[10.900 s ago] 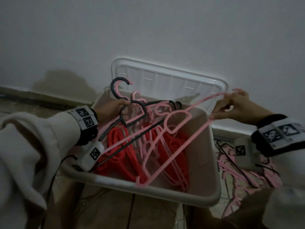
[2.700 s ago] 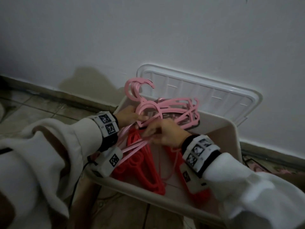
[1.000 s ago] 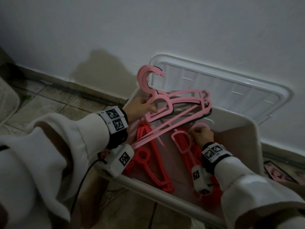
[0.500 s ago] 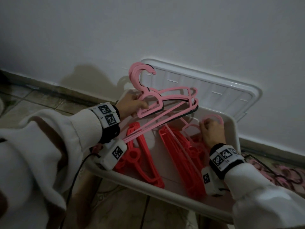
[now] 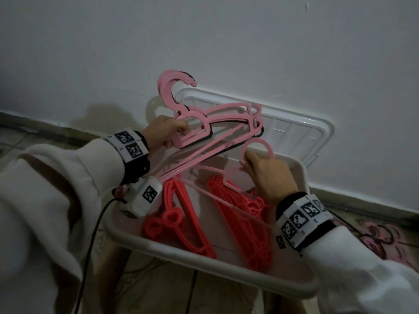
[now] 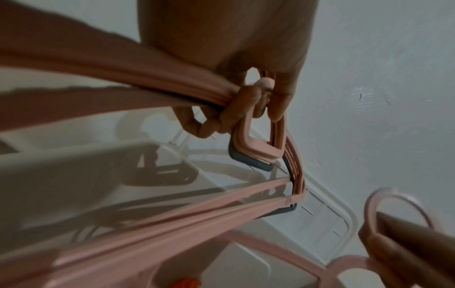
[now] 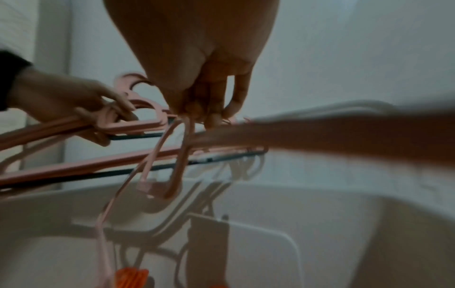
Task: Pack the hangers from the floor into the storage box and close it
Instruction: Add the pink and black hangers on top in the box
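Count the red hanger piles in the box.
2. The left red pile lies by the storage box left wall; the right red pile runs diagonally right of it. Others may hide underneath.

Pink bundle (image 5: pixel 217 123): I see several pink hangers plus one dark one, stacked flat, hooks up, above the box's far left.
Single pink hanger (image 5: pixel 256 148): hook raised over the box's far rim, body hanging inside.
Red hangers (image 5: pixel 181 214): two heaps on the box floor.
Storage box (image 5: pixel 204 257): white, open.
Lid (image 5: pixel 294 130): leans on the wall behind.
Floor hangers (image 5: pixel 381 232): pink, right of the box.
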Available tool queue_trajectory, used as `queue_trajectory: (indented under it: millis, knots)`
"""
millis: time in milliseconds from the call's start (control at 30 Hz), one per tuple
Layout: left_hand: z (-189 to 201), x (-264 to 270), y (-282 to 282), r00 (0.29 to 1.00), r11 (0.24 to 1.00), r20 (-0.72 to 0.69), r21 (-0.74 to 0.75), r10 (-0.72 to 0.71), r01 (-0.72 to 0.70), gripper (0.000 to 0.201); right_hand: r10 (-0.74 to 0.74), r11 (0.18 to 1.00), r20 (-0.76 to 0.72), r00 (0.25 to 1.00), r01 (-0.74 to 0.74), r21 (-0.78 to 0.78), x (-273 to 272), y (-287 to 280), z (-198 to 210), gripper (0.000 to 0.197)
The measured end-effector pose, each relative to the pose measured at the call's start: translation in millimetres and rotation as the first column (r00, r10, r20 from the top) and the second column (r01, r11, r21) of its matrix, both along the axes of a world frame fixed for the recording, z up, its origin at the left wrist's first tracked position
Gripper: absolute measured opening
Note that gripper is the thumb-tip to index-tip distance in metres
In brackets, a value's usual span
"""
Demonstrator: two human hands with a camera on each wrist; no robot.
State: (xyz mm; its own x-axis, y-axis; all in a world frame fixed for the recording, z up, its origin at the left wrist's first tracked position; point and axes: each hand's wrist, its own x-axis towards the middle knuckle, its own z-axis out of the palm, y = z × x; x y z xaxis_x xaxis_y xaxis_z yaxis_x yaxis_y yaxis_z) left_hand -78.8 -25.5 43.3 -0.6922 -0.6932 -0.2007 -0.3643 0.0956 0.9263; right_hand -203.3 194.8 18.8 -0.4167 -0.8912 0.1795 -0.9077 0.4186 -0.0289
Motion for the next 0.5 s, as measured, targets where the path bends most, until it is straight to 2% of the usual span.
queue_trajectory:
  millis: [100,167,233,267,300,333,367,400,467,500]
  knots:
    - [0.0,-0.1,1.1,1.0,1.0,0.016,-0.009,-0.013,0.014,0.019,0.182,0.982,-0.072,0.981,-0.185,-0.034,5.8,-9.0,15.7,0.024]
    - [-2.1,0.3,4.4,0.999,0.999,0.035,0.017,-0.041,0.041,0.022,0.264,0.961,-0.101,0.959,-0.27,-0.05,2.2,-12.4,21.6,0.027]
    - [-5.9,1.9,10.0,0.993,0.993,0.052,0.066,-0.106,0.103,0.025,0.335,0.941,0.124,0.934,-0.326,-0.087,-4.6,-14.5,23.2,0.035]
    - [-8.7,2.1,12.4,0.99,0.987,0.047,0.096,-0.134,0.129,0.025,0.369,0.928,0.242,0.897,-0.343,-0.144,-8.0,-16.5,21.5,0.032]
    - [-11.2,2.9,15.0,0.989,0.98,0.028,0.137,-0.148,0.143,0.025,0.394,0.916,0.297,0.87,-0.347,-0.2,-8.8,-19.7,20.9,0.023]
    - [-13.2,3.6,19.3,0.988,0.97,-0.012,0.186,-0.155,0.155,0.031,0.416,0.903,0.312,0.854,-0.348,-0.251,-7.5,-23.5,19.6,0.016]
    - [-14.2,4.7,23.5,0.983,0.953,-0.064,0.241,-0.173,0.183,0.043,0.432,0.891,0.317,0.844,-0.344,-0.296,-6.5,-27.9,16.2,0.014]
    - [-16.1,5.7,26.4,0.97,0.922,-0.129,0.305,-0.208,0.239,0.046,0.433,0.886,0.323,0.842,-0.331,-0.326,-5.1,-32.7,12.6,0.017]
    - [-14.0,8.0,37.6,0.915,0.844,-0.231,0.36,-0.332,0.397,0.028,0.407,0.894,0.303,0.862,-0.309,-0.324,-2.6,-43.2,5.3,0.019]
    - [-10.5,9.6,42.8,0.89,0.827,-0.2,0.33,-0.411,0.456,0.025,0.398,0.899,0.289,0.871,-0.307,-0.313,-1.7,-47.8,2.4,0.02]
